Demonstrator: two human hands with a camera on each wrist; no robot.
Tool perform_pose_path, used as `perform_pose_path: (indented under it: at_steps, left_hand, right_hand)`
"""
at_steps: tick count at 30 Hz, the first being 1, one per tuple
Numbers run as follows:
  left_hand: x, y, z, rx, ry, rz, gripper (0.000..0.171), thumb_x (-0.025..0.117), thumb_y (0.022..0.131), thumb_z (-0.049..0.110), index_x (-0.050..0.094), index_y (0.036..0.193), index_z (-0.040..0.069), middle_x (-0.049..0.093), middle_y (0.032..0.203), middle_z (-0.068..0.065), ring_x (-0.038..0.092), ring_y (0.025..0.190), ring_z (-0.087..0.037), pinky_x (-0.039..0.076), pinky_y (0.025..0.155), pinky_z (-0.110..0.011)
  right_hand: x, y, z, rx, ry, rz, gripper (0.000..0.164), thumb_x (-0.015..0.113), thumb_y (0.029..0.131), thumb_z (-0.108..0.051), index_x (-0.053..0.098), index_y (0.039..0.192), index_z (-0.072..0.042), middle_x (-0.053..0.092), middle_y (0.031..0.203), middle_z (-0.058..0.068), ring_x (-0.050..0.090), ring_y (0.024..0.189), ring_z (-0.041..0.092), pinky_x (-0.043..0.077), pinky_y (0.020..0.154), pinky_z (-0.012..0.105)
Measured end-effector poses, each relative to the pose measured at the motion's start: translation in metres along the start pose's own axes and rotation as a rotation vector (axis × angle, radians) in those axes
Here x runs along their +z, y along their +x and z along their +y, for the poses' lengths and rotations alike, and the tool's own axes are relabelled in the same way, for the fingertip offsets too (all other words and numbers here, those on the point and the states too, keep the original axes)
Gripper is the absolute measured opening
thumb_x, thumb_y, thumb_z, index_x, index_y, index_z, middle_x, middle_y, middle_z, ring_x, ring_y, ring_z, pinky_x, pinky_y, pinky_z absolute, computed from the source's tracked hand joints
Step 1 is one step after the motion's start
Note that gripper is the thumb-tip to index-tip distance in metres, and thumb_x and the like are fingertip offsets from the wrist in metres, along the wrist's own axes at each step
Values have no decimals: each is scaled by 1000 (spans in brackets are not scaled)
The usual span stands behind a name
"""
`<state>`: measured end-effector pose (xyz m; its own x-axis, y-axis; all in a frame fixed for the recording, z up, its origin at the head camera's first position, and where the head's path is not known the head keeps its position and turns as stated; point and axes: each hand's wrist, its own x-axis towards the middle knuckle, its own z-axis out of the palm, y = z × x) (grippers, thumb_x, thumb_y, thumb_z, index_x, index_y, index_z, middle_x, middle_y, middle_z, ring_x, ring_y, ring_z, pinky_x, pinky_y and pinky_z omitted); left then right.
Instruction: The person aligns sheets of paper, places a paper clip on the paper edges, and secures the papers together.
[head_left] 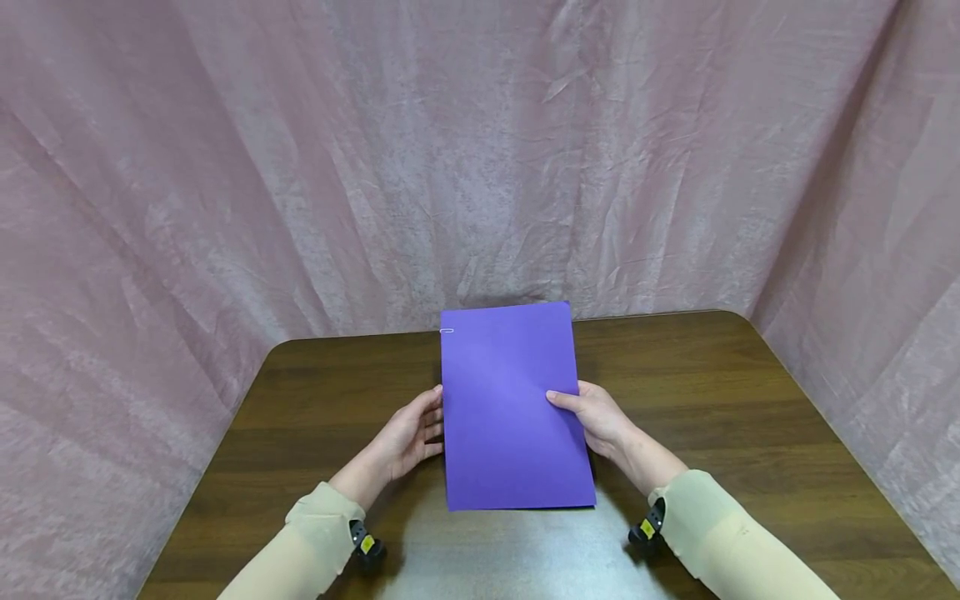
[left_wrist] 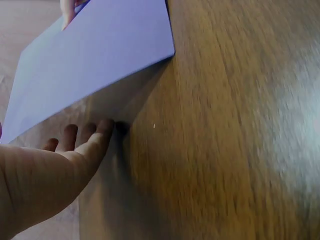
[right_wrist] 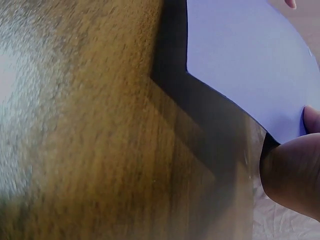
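A purple sheet of paper [head_left: 513, 408], upright in format, is tilted up over the table, its lower edge toward the person. A white paper clip [head_left: 447, 331] sits at its upper left edge. My right hand [head_left: 597, 417] pinches the right edge, thumb on top and the other fingers hidden beneath; the right wrist view shows the thumb pressing on the paper [right_wrist: 240, 60] and a shadow under it. Beside the left edge, my left hand [head_left: 411, 435] is held with fingers spread and relaxed. In the left wrist view those fingers [left_wrist: 102, 132] lie below the raised edge, apart from the paper [left_wrist: 95, 60].
A brown wood-grain table [head_left: 697, 375] with rounded far corners lies under both hands. Pink velvety curtains [head_left: 480, 167] hang behind it and along both sides. Each wrist wears a small black camera strap [head_left: 648, 525] with a yellow mark.
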<state>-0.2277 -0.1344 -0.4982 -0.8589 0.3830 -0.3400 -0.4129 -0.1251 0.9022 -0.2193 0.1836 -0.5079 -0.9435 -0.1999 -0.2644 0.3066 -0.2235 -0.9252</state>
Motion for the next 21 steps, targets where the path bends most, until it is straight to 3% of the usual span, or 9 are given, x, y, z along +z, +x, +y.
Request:
perform_pose_path:
  at_steps: [5, 9, 21]
  left_hand:
    - [10, 3, -2, -19, -33, -42, 59, 53, 104, 48, 42, 139, 2, 61, 126, -11, 64, 108, -24, 54, 91, -42]
    - [15, 3, -3, -18, -50, -62, 43, 56, 105, 39, 46, 131, 6, 67, 112, -4, 68, 99, -21, 56, 86, -41]
    - [21, 4, -5, -16, -50, -87, 41, 58, 106, 27, 46, 138, 5, 73, 111, -8, 72, 99, -23, 59, 84, -44]
  right_hand:
    - [0, 0, 0, -1, 9, -4, 21, 63, 102, -10, 61, 121, 0, 75, 90, 5, 73, 80, 19, 59, 72, 35]
    - [0, 0, 0, 0, 9, -8, 22, 63, 102, -11, 61, 121, 0, 75, 91, 5, 73, 81, 19, 59, 73, 35]
    - [1, 1, 1, -10, 20, -10, 23, 64, 101, -11, 60, 121, 0, 75, 91, 5, 72, 81, 19, 59, 73, 34]
